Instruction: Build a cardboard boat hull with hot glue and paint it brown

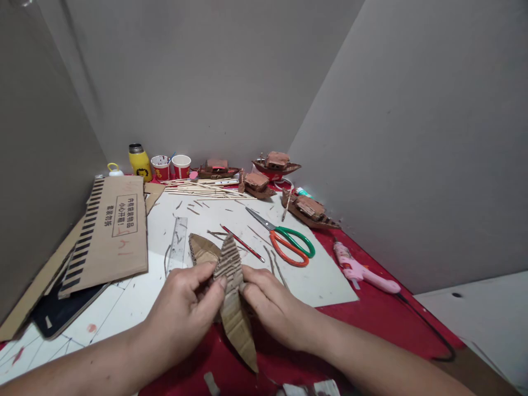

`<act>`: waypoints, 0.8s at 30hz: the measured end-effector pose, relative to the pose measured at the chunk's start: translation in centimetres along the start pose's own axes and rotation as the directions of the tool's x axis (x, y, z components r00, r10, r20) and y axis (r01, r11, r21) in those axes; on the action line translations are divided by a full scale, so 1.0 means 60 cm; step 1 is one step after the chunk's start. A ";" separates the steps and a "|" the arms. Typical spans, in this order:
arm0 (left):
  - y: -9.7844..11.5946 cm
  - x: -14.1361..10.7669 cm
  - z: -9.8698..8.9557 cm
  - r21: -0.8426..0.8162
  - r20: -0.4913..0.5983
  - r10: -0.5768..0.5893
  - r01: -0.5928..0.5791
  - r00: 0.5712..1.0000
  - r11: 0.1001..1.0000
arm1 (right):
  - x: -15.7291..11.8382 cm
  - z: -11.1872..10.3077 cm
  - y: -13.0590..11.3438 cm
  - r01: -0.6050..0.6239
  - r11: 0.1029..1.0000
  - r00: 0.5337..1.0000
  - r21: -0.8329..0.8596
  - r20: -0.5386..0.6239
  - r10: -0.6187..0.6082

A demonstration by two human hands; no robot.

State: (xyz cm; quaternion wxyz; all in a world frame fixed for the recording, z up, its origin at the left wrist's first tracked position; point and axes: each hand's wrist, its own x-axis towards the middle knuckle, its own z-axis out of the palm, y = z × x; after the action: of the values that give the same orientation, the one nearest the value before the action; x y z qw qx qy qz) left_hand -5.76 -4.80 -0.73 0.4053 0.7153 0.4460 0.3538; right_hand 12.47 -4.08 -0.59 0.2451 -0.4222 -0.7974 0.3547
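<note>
Both hands grip a leaf-shaped piece of corrugated cardboard (239,324), pointed at each end, above the table's near edge. Its upper half shows bare ridges; the lower half is smooth brown paper. My left hand (183,305) pinches it between thumb and fingers on the left side. From the right, my right hand (278,308) has its fingertips against the edge, partly hidden behind the piece. A second cardboard piece (203,248) with a curved edge lies just beyond, partly covered by the first. Close by are a red pencil (243,243) and a clear ruler (177,245).
Scissors (289,236) with green and orange handles lie on the white board (330,286). A pink glue gun (363,269) with a cord is at right. Several cardboard boats (309,209) and thin sticks (198,190) sit behind. Cardboard sheets (111,236), cups (181,166) and a yellow bottle (139,163) occupy the left.
</note>
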 end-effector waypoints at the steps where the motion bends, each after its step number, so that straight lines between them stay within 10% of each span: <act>1: 0.000 0.002 -0.001 -0.057 0.010 -0.027 0.028 1.000 0.998 | 0.001 -0.001 0.001 0.008 0.999 1.000 0.046 0.003 -0.008; 9: 0.019 0.010 -0.005 -0.453 0.162 -0.219 0.270 0.962 0.850 | 0.008 -0.005 0.015 -0.115 0.961 0.990 0.252 -0.050 0.131; 15: 0.015 0.013 -0.010 -0.411 0.142 -0.250 0.287 0.958 0.865 | 0.010 -0.003 0.021 -0.257 0.846 0.957 0.466 0.005 0.289; 20: 0.009 0.013 -0.018 -0.310 0.040 -0.266 0.265 0.963 0.913 | -0.002 -0.005 0.013 -0.143 0.896 0.950 0.421 -0.196 0.244; 24: 0.014 0.003 -0.011 -0.133 -0.036 -0.113 0.108 0.993 0.985 | -0.009 0.005 0.003 -0.166 0.895 0.980 0.414 -0.034 0.198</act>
State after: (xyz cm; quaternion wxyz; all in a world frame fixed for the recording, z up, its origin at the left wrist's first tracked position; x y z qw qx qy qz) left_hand -5.97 -4.66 0.31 0.4606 0.6533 0.4696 0.3749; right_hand 12.63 -4.59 -0.95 0.3236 -0.4474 -0.6527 0.5188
